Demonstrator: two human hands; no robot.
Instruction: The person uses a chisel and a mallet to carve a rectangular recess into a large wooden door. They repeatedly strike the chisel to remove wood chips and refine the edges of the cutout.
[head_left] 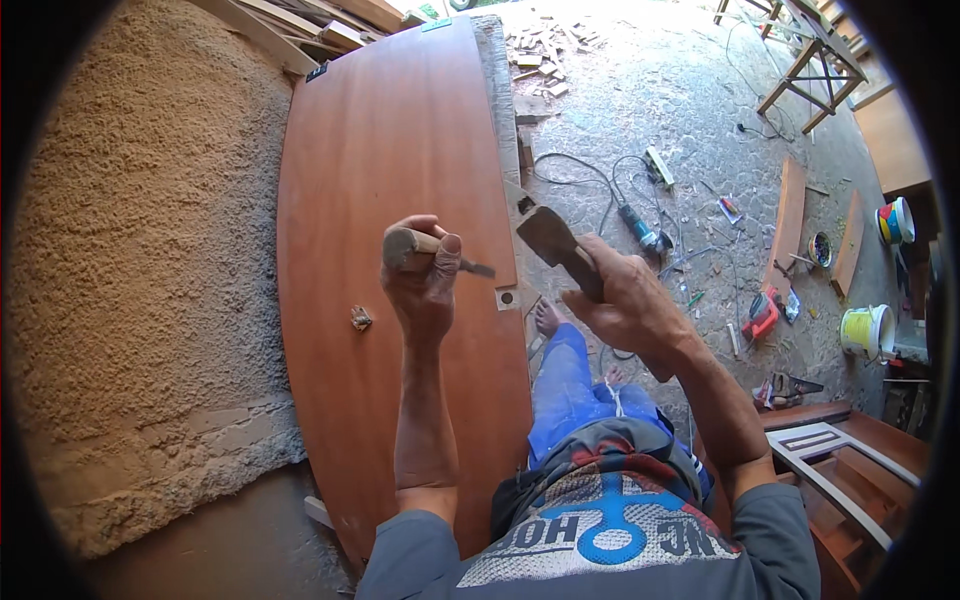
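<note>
Left hand (420,288): fingers wrapped round wood-handled chisel (408,249), blade above wooden panel (390,160) near its right edge. Right hand (634,302) grips hatchet-like tool (549,236) by handle, head just beyond that edge. Crumpled scrap (361,318) toward left edge.

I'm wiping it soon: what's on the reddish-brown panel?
A small pale clump, unclear what, lies on the panel; a pale square marks its right edge, a green patch its far end. The left hand and forearm hide the surface behind them.
</note>
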